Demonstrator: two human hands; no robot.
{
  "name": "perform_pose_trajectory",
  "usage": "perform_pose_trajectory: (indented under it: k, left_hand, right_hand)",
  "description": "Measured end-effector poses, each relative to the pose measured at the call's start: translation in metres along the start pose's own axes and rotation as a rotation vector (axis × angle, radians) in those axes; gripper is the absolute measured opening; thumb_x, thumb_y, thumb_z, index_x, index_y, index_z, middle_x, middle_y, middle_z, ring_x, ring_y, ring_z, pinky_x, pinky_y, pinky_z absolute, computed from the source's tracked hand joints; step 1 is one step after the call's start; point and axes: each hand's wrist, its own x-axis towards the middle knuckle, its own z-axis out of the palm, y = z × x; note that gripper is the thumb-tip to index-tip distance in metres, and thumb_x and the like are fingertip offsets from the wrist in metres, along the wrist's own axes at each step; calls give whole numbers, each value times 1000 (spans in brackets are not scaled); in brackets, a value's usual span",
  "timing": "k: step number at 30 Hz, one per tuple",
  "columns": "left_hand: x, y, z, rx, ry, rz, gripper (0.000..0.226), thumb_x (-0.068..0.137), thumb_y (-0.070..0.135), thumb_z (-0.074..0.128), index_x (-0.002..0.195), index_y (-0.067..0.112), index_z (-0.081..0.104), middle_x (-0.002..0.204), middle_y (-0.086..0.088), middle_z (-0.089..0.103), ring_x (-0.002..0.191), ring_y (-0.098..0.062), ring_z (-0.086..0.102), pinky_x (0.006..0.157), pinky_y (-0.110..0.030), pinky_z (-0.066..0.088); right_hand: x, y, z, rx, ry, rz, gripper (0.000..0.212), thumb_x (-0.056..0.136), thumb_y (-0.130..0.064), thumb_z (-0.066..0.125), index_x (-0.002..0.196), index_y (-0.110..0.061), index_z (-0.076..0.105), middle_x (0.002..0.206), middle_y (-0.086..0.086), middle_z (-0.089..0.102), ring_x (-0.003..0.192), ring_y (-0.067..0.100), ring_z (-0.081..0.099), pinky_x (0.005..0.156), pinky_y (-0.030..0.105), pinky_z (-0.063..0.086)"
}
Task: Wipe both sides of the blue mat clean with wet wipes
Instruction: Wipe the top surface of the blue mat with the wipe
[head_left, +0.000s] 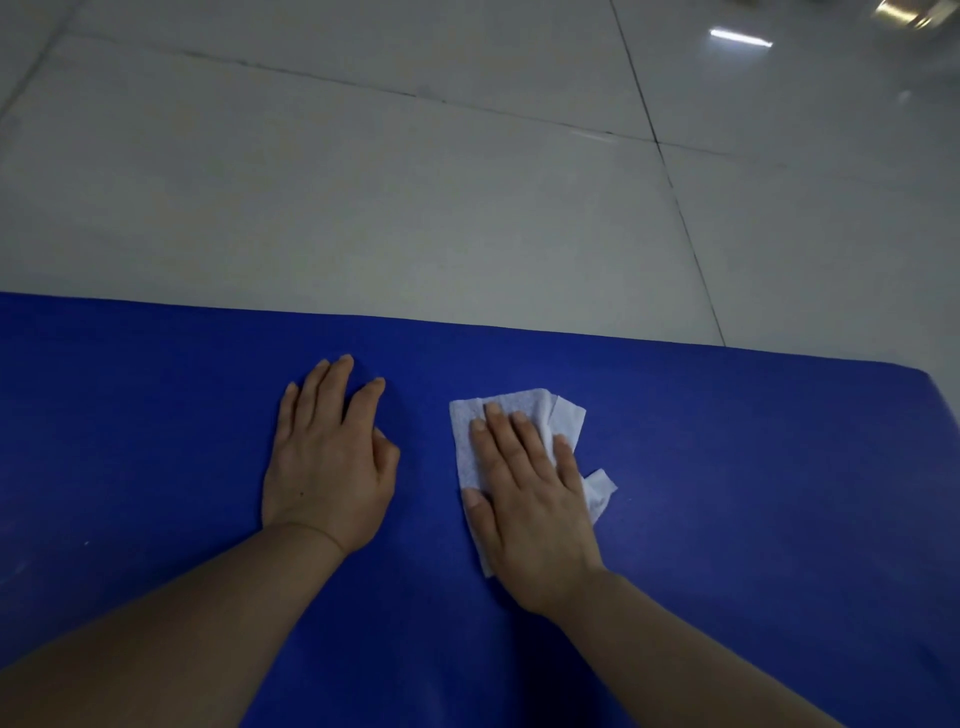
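The right hand (530, 499) lies flat, fingers straight, pressing a white wet wipe (519, 415) onto the blue mat (727, 467) right of frame centre. Just beside it, the left hand (327, 462) rests open-palmed on the mat. Pale tiled floor (363, 197) fills the upper frame.

one blue mat (727, 493), one wet wipe (519, 410), two hands: left hand (327, 467), right hand (530, 499)

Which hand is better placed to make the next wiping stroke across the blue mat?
Right. The right hand already presses flat on the wet wipe on the blue mat. The left hand lies bare on the mat beside it, likely steadying it.
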Motion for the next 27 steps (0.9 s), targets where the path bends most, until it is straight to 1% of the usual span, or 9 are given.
perform_pose_trajectory:
  k: [3,5,10,15,18,20,23,25,27]
  left_hand:
    - [1,0,0,-23,-4,-13,44,90,16,43,132,5,53,146,-21,41,138,-36,33,116,-50,19]
    - [1,0,1,-30,-2,-14,46,87,12,51,133,5,53,146,-21,40,138,-36,32,116,-50,18]
    - [1,-1,2,-59,18,-13,45,86,7,57,131,4,55,145,-21,41,138,-37,33,117,-48,16]
    - [-16,0,-9,-144,-20,36,39,85,2,63,124,5,62,143,-19,45,136,-35,36,114,-47,18]
    - [-56,3,-15,-77,-48,61,44,81,4,67,125,8,61,144,-18,44,137,-33,35,113,-51,23]
    - [-84,8,-16,-36,-61,77,48,80,5,69,127,10,61,145,-17,43,138,-31,33,113,-54,24]
    - [-111,18,-14,20,-84,58,48,82,8,68,129,13,59,147,-17,41,138,-30,30,114,-51,17]
    - [-121,26,-12,49,-115,10,53,80,13,70,132,13,57,148,-18,40,138,-31,31,113,-52,16]
    - [-127,31,-9,81,-115,10,50,87,20,60,136,14,51,149,-19,38,138,-32,32,112,-53,18]
  right_hand:
    - [0,2,0,-4,4,1,59,101,-48,9,151,-20,21,158,-2,20,145,17,14,113,44,9]
    - [1,0,1,-2,8,1,59,101,-48,9,152,-21,19,158,-2,18,145,15,12,114,44,7]
    - [1,1,-1,43,-6,-1,59,100,-49,10,152,-23,15,159,-5,12,146,12,4,115,43,2]
    - [0,-1,-3,61,-33,12,60,98,-50,13,152,-25,8,159,-7,5,146,10,-3,116,41,-4]
    - [1,-1,-6,61,-49,15,61,97,-51,10,152,-24,9,159,-7,4,146,11,-3,116,40,-7]
    - [1,-2,-9,53,-74,16,62,96,-51,8,152,-24,5,159,-8,-1,146,12,-5,117,39,-10]
    - [1,-4,-12,51,-92,19,64,95,-51,5,153,-24,4,160,-8,-2,147,13,-5,116,39,-10]
    - [1,-3,-13,38,-100,20,65,94,-51,3,153,-24,3,160,-8,-3,147,14,-6,117,40,-9]
    - [1,-2,-13,22,-108,24,65,93,-51,1,153,-24,2,160,-8,-4,147,14,-7,117,40,-8]
